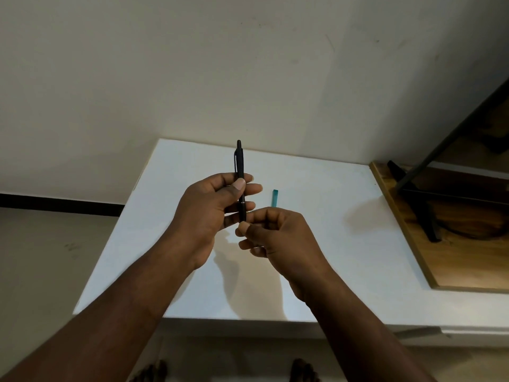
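Both hands are raised above the bench, close together. The left hand grips a black pen at mid-barrel, its thumb pressed flat on the near face and its fingers curled behind. The right hand, just below and to the right of the left, has its fingers curled and pinches the pen's lower end between thumb and forefinger. The tip itself is hidden inside the pinch.

The pen's long axis runs almost upright in the view. The clip end points up and away from the hands, and the lower end sits where the two hands meet. Judged from this arrangement, the left hand steadies the barrel while the right works the lower section, so any twist or pull would run along that axis.

Just beyond the right hand's knuckles a short teal piece lies flat on the white bench, touching neither hand; what it is cannot be told. Well to the right of the hands, a wooden board on the bench carries a black stand.
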Demonstrator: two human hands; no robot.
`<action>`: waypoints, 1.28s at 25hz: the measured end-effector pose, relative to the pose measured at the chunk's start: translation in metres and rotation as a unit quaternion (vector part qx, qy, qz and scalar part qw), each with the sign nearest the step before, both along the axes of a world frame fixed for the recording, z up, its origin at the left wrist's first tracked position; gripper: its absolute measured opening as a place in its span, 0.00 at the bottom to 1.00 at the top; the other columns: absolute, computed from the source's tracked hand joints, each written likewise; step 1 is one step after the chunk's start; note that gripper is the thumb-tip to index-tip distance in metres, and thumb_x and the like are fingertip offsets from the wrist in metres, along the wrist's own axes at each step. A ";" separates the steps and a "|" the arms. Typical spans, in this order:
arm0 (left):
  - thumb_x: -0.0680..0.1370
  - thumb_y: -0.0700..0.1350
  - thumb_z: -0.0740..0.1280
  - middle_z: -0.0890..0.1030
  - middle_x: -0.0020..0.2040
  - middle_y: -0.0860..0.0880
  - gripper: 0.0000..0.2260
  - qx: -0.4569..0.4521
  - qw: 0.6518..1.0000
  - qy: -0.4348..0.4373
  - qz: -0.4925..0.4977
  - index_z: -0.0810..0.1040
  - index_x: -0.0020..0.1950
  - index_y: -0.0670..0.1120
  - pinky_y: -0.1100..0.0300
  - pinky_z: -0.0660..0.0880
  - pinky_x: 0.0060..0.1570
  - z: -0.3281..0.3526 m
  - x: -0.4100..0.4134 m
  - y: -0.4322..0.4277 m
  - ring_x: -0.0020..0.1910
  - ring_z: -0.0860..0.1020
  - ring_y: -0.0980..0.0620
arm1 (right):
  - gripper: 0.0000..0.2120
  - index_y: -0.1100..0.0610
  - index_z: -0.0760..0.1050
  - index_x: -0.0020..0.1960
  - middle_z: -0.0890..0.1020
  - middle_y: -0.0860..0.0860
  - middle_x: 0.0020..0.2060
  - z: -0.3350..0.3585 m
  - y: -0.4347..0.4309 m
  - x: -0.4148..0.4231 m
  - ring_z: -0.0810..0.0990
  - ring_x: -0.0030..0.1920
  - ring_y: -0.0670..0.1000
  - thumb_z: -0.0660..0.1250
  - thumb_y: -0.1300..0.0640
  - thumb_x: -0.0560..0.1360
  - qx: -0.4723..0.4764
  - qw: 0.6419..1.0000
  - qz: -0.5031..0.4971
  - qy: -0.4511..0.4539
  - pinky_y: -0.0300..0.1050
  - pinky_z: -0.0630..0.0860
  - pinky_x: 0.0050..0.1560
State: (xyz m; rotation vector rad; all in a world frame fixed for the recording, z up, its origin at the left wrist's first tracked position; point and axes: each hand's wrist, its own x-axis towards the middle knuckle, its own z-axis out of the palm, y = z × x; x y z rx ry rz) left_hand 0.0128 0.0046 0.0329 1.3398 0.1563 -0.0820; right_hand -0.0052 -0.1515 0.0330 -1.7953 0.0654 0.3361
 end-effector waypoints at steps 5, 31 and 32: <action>0.85 0.44 0.65 0.89 0.52 0.52 0.09 0.030 0.999 -0.008 -0.013 0.84 0.59 0.50 0.64 0.82 0.43 -0.002 -0.003 -0.004 0.47 0.88 0.53 | 0.04 0.51 0.86 0.46 0.90 0.48 0.40 0.004 -0.012 0.007 0.90 0.41 0.47 0.75 0.53 0.79 -0.049 0.998 -0.027 -0.042 0.47 0.83 0.49; 0.78 0.50 0.74 0.88 0.41 0.59 0.04 0.287 0.956 -0.011 -0.063 0.88 0.51 0.55 0.62 0.77 0.43 -0.021 -0.004 -0.014 0.39 0.85 0.61 | 0.09 0.55 0.86 0.49 0.91 0.52 0.47 0.009 -0.036 0.027 0.90 0.42 0.51 0.75 0.49 0.79 0.099 0.980 -0.170 -0.008 0.42 0.82 0.43; 0.78 0.50 0.75 0.88 0.40 0.58 0.04 0.294 0.954 -0.012 -0.055 0.88 0.51 0.55 0.62 0.76 0.43 -0.021 -0.004 -0.013 0.39 0.84 0.61 | 0.10 0.56 0.86 0.50 0.90 0.52 0.48 0.009 -0.035 0.027 0.91 0.43 0.52 0.75 0.49 0.80 0.094 0.982 -0.165 -0.010 0.43 0.82 0.43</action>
